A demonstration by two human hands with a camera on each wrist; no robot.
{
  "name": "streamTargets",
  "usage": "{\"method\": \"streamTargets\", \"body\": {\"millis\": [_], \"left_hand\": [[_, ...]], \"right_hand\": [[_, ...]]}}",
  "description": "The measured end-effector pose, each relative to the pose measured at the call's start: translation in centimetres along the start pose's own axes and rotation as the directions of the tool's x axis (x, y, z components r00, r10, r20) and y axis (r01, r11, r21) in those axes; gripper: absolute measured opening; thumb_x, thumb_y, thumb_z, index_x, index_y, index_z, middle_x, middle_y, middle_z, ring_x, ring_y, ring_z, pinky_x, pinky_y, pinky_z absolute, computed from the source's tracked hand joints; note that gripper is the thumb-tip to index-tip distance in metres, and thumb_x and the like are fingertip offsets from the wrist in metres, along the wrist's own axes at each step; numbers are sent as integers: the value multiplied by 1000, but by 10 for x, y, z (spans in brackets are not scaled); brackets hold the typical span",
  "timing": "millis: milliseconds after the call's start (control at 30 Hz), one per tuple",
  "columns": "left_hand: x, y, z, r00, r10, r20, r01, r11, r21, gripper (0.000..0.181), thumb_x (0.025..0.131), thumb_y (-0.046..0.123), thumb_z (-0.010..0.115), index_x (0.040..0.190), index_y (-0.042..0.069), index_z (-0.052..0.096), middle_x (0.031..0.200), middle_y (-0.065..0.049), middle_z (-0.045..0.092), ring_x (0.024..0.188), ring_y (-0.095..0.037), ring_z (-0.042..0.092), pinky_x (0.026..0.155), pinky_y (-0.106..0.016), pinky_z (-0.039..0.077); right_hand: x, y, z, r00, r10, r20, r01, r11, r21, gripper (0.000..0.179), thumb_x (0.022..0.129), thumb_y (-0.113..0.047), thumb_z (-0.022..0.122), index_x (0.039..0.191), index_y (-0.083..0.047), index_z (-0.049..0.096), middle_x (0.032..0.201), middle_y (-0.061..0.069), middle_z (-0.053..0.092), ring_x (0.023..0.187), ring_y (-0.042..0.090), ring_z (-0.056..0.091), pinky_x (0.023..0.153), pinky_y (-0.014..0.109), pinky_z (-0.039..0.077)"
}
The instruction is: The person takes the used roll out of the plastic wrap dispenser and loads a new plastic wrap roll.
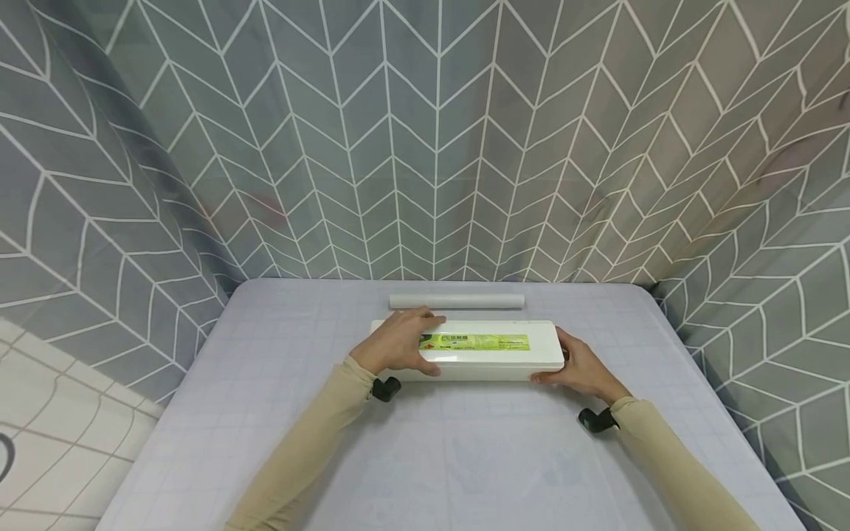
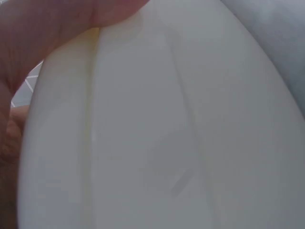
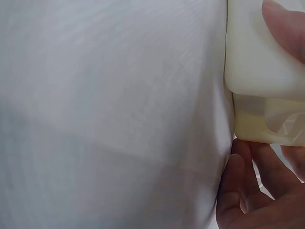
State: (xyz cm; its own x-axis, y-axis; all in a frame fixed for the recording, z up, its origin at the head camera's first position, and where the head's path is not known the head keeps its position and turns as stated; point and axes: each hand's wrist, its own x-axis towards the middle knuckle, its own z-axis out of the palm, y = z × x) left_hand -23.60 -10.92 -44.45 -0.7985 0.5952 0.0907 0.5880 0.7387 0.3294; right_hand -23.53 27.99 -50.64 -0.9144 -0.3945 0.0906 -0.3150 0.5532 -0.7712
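A long white cling film box [image 1: 491, 361] with a green label [image 1: 478, 342] on its lid lies crosswise on the table. My left hand [image 1: 397, 344] spans its left end, thumb along the front edge and fingers over the back. The right hand [image 1: 586, 366] grips the other end, thumb at the front corner and fingers behind. In the left wrist view the white box [image 2: 143, 124] fills most of the picture. The right wrist view shows the box's end [image 3: 267, 71], with the thumb on its front and curled fingers [image 3: 233, 183] by the end.
Behind the box, parallel to it, lies a white roll [image 1: 458, 301]. A pale cloth covers the table [image 1: 438, 457]. Grey curtains [image 1: 432, 147] with white zigzag lines hang at the back and both sides.
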Motion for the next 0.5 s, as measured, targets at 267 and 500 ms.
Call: {"method": "streamTargets", "body": {"millis": [267,500], "left_hand": [[-2,2,2,999,-41,-18,41,999,29,97,70,46,98,152,12,59,137,-12,67,119,-31,67,103,-45,53],[-5,3,7,997,-68,-26,69,996,52,97,71,48,97,153,15,58,138,-10,66,121,-31,65,103,-46,51]], "right_hand": [[-1,-7,-2,1000,17,11,-17,1000,-20,102,74,-24,100,157,-1,44,145,17,63,115,16,62,97,29,52],[0,-4,0,1000,17,10,-17,1000,-20,122,72,-26,101,167,-12,27,151,19,58,131,34,58,108,58,47]]}}
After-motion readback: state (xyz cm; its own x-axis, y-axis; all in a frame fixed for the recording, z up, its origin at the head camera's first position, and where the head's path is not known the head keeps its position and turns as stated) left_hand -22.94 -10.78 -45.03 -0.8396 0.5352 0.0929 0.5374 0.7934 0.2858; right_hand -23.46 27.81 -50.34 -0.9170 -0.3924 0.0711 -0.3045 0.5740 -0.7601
